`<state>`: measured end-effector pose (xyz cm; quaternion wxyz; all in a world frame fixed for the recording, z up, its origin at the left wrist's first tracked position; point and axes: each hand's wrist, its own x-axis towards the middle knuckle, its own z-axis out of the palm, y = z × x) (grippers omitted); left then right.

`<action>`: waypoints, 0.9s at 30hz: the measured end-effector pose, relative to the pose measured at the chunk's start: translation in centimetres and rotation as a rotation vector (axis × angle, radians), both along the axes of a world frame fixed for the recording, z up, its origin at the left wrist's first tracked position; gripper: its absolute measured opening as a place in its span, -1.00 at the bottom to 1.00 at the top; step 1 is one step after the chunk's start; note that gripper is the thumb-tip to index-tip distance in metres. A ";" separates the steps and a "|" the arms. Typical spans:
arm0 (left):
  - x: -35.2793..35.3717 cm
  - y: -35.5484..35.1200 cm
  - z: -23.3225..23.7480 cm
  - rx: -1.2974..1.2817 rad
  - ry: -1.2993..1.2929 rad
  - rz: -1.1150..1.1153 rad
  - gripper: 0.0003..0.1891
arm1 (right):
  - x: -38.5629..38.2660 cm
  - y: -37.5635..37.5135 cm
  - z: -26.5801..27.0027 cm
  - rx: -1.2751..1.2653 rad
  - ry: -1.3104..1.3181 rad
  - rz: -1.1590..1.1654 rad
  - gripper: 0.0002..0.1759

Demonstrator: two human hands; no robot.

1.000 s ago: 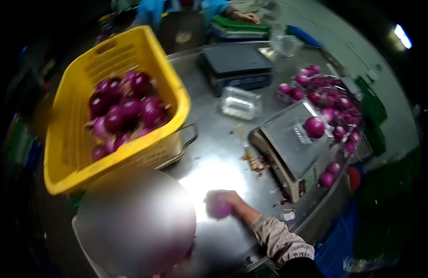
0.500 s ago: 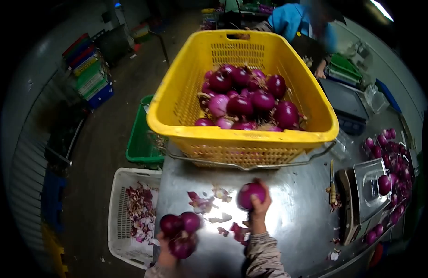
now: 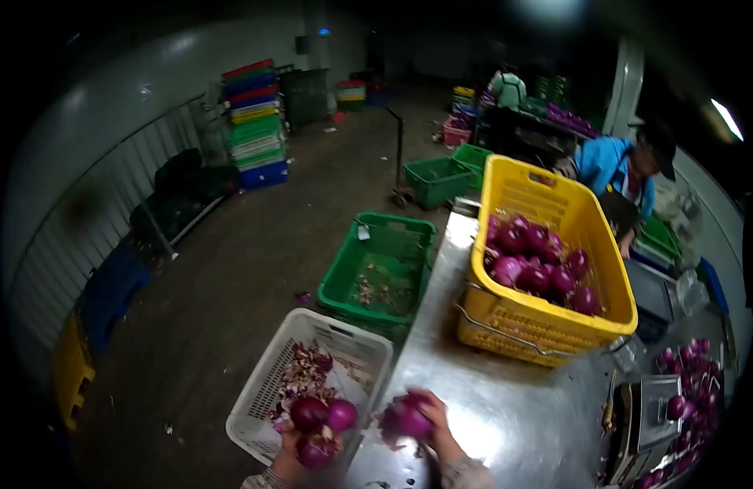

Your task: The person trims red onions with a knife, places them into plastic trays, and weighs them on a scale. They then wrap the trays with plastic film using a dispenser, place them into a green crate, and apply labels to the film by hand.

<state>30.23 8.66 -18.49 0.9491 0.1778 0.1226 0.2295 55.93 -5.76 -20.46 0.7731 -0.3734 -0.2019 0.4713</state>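
three onions (image 3: 311, 416) in left hand (image 3: 290, 453), an onion (image 3: 412, 420) in right hand (image 3: 438, 420).
left curled round its three, above white crate (image 3: 266, 381) with peels (image 3: 308, 368) inside; right closed on its one, slightly blurred, over the table (image 3: 490, 420) near its edge. yellow crate (image 3: 519, 316) stands farther along the table, partly filled with a heap (image 3: 535, 267) of onions. green crate (image 3: 397, 240) just beyond the white one. far right: scale (image 3: 624, 442), more onions beside it.
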 end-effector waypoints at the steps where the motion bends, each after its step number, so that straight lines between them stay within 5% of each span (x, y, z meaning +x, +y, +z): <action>1: -0.6 -0.6 0.6 -0.045 0.007 -0.001 -0.15 | -1.2 -3.7 5.2 -0.097 0.053 0.036 -0.42; 3: -1.7 -2.0 1.4 -0.133 0.015 0.014 -0.16 | -2.5 -9.4 1.6 -0.392 -0.105 0.038 -0.34; 5: -2.9 -3.5 1.9 -0.197 0.019 0.051 -0.16 | -5.3 -10.1 0.7 -0.478 0.176 0.021 -0.33; 9: -5.5 -4.8 2.7 -0.243 -0.005 0.162 -0.18 | -11.7 -4.0 -1.7 -0.382 0.644 0.039 -0.31; 15: -9.8 -2.8 5.2 -0.188 -0.111 0.377 -0.20 | -15.1 -1.1 -0.3 -0.247 0.780 0.171 -0.27; 17: -10.6 -3.2 9.5 -0.255 -0.057 0.539 -0.30 | -15.7 0.0 1.1 -0.197 0.775 0.244 -0.26; 19: -13.4 -2.3 8.5 -0.219 0.154 0.657 -0.28 | -17.6 0.9 2.7 -0.151 0.810 0.394 -0.16; 21: -17.1 -0.6 7.4 -0.069 0.111 0.615 -0.24 | -20.8 3.2 2.9 -0.227 0.898 0.375 -0.12; 23: -20.1 2.5 6.9 -0.188 0.123 0.668 -0.20 | -24.1 6.6 2.9 -0.227 0.793 0.421 -0.08; 25: -24.4 6.2 4.2 -0.150 -0.176 0.585 -0.19 | -27.6 10.0 1.4 -0.264 0.769 0.459 -0.07; 27: -29.8 9.4 3.1 -0.226 -0.140 0.624 -0.18 | -31.4 14.2 0.3 -0.284 0.791 0.567 -0.09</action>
